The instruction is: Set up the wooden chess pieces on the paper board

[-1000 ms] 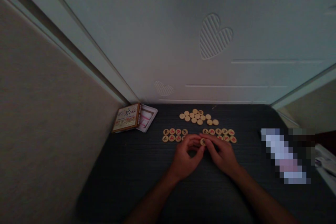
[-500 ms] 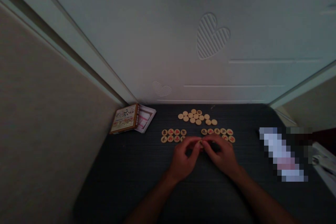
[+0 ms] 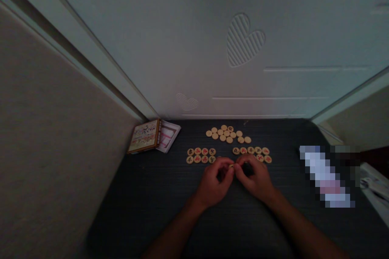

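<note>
Small disc at the fingertips, rows within knuckle reach

The left hand (image 3: 214,182) and right hand (image 3: 255,176) meet low over the dark table (image 3: 146,206), fingers curled. A small wooden disc (image 3: 231,166) sits between them, the left thumb and forefinger closed on it; in this dim light, whether the right fingertips grip it or merely touch cannot be told.

With so little rim showing, the disc could well slip if one pinch loosens unevenly, and might roll. Just beyond the left hand's knuckles lie the left rows (image 3: 197,159); the right rows (image 3: 251,150) are just beyond the right hand, which hides some. A careless sideways sweep could nudge either group askew. The loose cluster (image 3: 226,133), farther ahead of both hands, seems at risk only from a long reach.
</note>
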Available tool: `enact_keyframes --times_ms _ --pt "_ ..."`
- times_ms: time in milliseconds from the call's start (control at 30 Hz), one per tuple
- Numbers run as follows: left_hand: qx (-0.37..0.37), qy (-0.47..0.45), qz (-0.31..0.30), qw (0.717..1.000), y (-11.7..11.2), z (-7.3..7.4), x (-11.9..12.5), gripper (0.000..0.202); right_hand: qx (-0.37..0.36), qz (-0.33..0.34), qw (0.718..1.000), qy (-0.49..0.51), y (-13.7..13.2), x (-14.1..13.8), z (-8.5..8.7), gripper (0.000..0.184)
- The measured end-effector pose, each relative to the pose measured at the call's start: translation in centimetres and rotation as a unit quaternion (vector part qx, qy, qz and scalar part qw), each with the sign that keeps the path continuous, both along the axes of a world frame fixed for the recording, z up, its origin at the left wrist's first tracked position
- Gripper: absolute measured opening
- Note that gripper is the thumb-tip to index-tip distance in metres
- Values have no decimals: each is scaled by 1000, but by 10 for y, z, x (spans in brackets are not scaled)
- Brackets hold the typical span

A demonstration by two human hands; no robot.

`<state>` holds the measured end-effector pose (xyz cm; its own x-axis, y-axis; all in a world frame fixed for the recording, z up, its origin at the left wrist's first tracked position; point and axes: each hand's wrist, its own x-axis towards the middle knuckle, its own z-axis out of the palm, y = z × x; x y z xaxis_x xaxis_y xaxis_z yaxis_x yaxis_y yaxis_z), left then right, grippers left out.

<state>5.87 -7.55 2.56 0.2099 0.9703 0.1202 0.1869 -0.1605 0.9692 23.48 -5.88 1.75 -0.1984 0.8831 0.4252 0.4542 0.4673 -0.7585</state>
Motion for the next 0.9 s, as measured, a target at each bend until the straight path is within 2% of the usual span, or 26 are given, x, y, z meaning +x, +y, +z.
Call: enact_keyframes --times_ms 167,267,400,467,533,633,733,800,900 --pt "-11 -10 1 1000 -1 -1 2 20 27 -24 999 -26 3 6 3 5" --pt "-6 -19 53 998 -1 -7 1 21 51 -62 996 -30 10 18 6 13" --pt "9 -69 144 987 2 -14 -3 22 66 -152 986 -24 20 34 9 13" --pt "29 -66 164 984 4 -14 -6 20 67 -173 982 -29 23 38 9 14" --pt "67 -11 133 989 4 -12 -7 19 69 -179 981 -35 24 40 10 15" --pt "110 94 6 989 1 -6 -5 20 78 -182 979 -38 25 38 11 15" --pt "127 171 -107 971 -2 -3 1 21 84 -183 979 -38 25 38 12 15" --pt "138 207 -136 959 -2 -3 4 20 85 -186 978 -39 26 38 11 15" --pt "150 220 -133 954 -2 -6 5 20 86 -189 977 -39 26 38 11 15"
